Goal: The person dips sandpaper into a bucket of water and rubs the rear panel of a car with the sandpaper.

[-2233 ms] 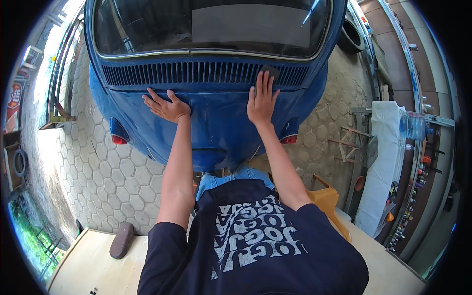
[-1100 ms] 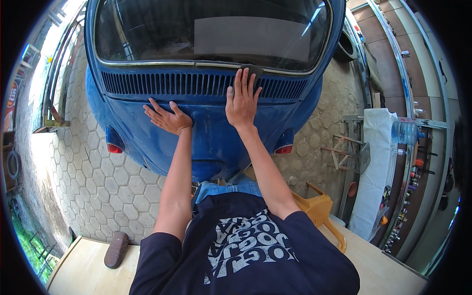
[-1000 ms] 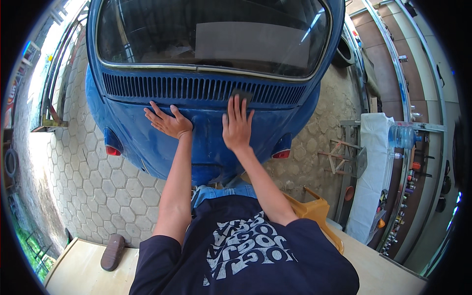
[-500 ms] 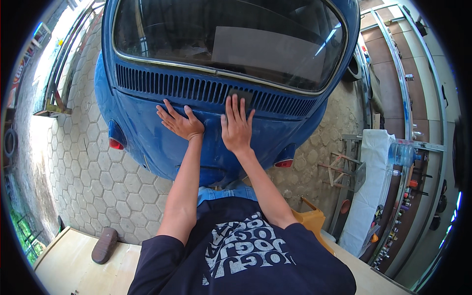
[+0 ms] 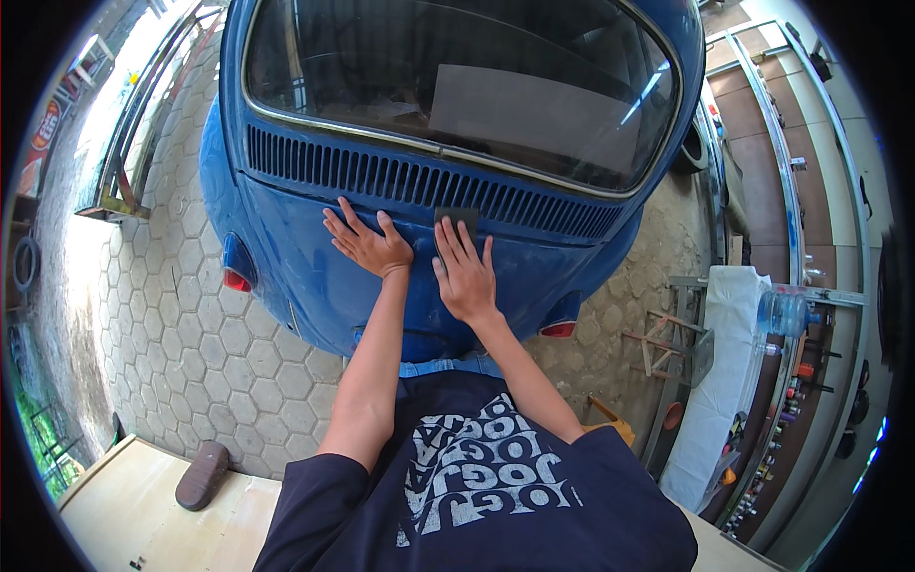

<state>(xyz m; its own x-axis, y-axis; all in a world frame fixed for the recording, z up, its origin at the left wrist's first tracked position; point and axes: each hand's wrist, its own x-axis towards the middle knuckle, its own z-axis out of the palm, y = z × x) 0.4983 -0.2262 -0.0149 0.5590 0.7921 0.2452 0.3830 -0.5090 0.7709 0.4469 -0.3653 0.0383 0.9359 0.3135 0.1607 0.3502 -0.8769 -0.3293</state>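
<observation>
The blue car's rear lid (image 5: 334, 286) is in front of me, below a row of vent slots. My left hand (image 5: 375, 246) rests on its upper part, fingers spread and holding nothing. Close beside it, to the right, my right hand (image 5: 467, 276) lies flat with the fingers stretched out. Its fingertips press on a dark, square sheet (image 5: 464, 218) that looks like sandpaper. That sheet lies against the paint just under the vent slots (image 5: 334, 170), partly covered by the fingers.
Above the vents is the rear window (image 5: 534, 114). Red tail lights (image 5: 236, 280) flank the lid. A brown sandal (image 5: 202, 475) lies on a pale wooden surface (image 5: 114, 515) behind me. On the right, a white-covered bench (image 5: 715, 381) stands near a clear blue bottle (image 5: 786, 313).
My right hand has slid down and a little left across the lid, and the dark sheet has moved with it. My left hand stays by the same spot. The whole view has shifted slightly.
</observation>
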